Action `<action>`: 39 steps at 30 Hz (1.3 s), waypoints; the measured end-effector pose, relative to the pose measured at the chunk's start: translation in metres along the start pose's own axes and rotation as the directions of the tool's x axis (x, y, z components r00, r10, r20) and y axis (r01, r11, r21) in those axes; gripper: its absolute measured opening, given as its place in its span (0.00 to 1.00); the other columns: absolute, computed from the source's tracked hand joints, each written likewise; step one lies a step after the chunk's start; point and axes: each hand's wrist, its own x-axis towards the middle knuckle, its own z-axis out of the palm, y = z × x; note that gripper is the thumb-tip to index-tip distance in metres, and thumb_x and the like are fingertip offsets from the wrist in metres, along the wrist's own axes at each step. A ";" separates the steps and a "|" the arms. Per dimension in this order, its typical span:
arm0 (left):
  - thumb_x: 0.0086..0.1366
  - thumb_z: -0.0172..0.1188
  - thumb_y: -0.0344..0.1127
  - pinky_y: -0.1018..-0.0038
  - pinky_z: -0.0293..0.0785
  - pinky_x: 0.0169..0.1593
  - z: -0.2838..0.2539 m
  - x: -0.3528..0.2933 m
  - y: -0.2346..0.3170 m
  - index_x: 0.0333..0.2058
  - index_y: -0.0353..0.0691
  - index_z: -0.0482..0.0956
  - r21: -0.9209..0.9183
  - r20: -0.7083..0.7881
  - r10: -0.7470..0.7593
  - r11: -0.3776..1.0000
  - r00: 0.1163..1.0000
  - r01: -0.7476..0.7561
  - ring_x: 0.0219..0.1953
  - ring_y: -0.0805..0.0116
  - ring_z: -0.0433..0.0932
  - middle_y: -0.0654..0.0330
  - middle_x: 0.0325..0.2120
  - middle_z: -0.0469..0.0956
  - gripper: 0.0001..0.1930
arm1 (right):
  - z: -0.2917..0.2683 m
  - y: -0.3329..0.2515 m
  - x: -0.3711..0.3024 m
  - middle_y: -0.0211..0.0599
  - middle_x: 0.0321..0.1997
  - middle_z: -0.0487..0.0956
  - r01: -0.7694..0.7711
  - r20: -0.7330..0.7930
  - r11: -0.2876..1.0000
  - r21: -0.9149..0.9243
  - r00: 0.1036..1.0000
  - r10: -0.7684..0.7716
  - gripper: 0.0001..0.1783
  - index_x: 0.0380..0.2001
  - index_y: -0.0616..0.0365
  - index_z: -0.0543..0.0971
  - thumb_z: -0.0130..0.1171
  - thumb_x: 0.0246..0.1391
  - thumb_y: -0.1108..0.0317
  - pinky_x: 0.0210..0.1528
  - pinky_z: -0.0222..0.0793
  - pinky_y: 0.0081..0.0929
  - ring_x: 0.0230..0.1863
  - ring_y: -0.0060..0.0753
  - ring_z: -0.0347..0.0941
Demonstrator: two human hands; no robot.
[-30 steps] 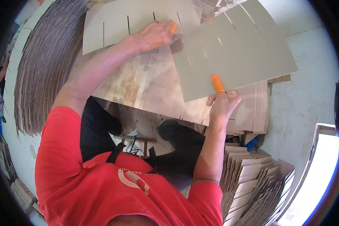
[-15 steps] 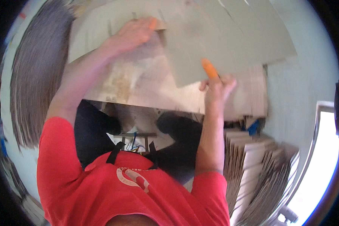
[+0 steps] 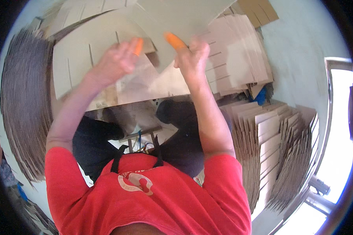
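My left hand (image 3: 119,58), an orange cover on one finger, is over a pale slotted cardboard sheet (image 3: 80,66); motion smears its fingers. My right hand (image 3: 193,56), also with an orange finger cover (image 3: 174,40), grips the near edge of a plain grey cardboard sheet (image 3: 164,19). That sheet slants away from me, its corner pointing back between my hands. Under both lies a lighter board (image 3: 168,84) with a stained patch, over my knees.
A tall stack of cardboard (image 3: 25,102) stands at the left. More slotted sheets (image 3: 239,51) lie to the right of my right hand. Bundles of slotted cardboard (image 3: 262,152) stand at the lower right, by a pale wall (image 3: 298,58) and a bright doorway (image 3: 337,129).
The grey sheet and my right hand have moved left and away from me. My left hand has come a little nearer and left. The view has shifted, uncovering slotted sheets at right.
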 end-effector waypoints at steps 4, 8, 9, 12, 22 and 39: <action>0.42 0.58 0.32 0.71 0.76 0.38 -0.029 0.003 0.045 0.43 0.27 0.76 -0.069 0.077 -0.025 0.997 0.997 0.030 0.40 0.62 0.75 0.46 0.43 0.75 0.26 | 0.013 0.049 0.007 0.35 0.20 0.73 -0.098 -0.090 0.927 0.363 0.986 0.140 0.07 0.23 0.63 0.74 0.54 0.45 0.87 0.15 0.62 0.26 0.16 0.23 0.65; 0.51 0.60 0.42 0.66 0.75 0.43 -0.032 0.002 0.020 0.47 0.28 0.73 -0.394 0.087 -0.152 0.902 0.984 0.175 0.40 0.58 0.75 0.48 0.43 0.76 0.28 | 0.012 0.044 0.001 0.36 0.17 0.72 -0.171 0.014 0.809 0.563 0.980 0.197 0.09 0.18 0.62 0.71 0.52 0.44 0.88 0.11 0.60 0.24 0.12 0.22 0.64; 0.52 0.61 0.46 0.65 0.74 0.44 -0.040 0.005 0.006 0.48 0.28 0.72 -0.513 0.127 -0.237 0.815 0.963 0.268 0.40 0.57 0.75 0.48 0.43 0.75 0.30 | 0.011 0.033 -0.002 0.36 0.15 0.71 -0.126 -0.027 0.927 0.352 0.989 0.145 0.09 0.17 0.62 0.70 0.52 0.44 0.87 0.09 0.59 0.23 0.10 0.22 0.63; 0.53 0.61 0.55 0.62 0.71 0.49 -0.018 0.003 -0.036 0.50 0.28 0.71 -0.477 0.064 -0.451 0.770 0.890 0.424 0.43 0.54 0.73 0.50 0.47 0.73 0.35 | 0.020 0.007 -0.006 0.36 0.10 0.69 -0.050 -0.073 0.995 0.083 0.996 0.056 0.09 0.15 0.65 0.70 0.52 0.44 0.86 0.06 0.57 0.24 0.05 0.23 0.62; 0.53 0.56 0.29 0.65 0.70 0.47 0.091 0.009 -0.130 0.35 0.31 0.76 0.084 0.383 -0.485 0.866 0.786 0.493 0.46 0.60 0.71 0.54 0.40 0.74 0.11 | 0.027 0.001 -0.006 0.40 0.08 0.70 -0.085 0.034 0.995 0.060 0.996 0.083 0.11 0.09 0.67 0.69 0.40 0.37 0.88 0.06 0.59 0.25 0.05 0.26 0.65; 0.51 0.56 0.27 0.68 0.75 0.46 0.081 0.007 -0.140 0.39 0.30 0.70 -0.057 0.201 -0.436 0.889 0.877 0.455 0.43 0.57 0.73 0.54 0.36 0.72 0.15 | 0.028 0.003 -0.008 0.41 0.07 0.70 -0.031 -0.015 0.996 0.078 0.999 0.032 0.11 0.11 0.67 0.68 0.38 0.36 0.89 0.06 0.61 0.25 0.05 0.25 0.66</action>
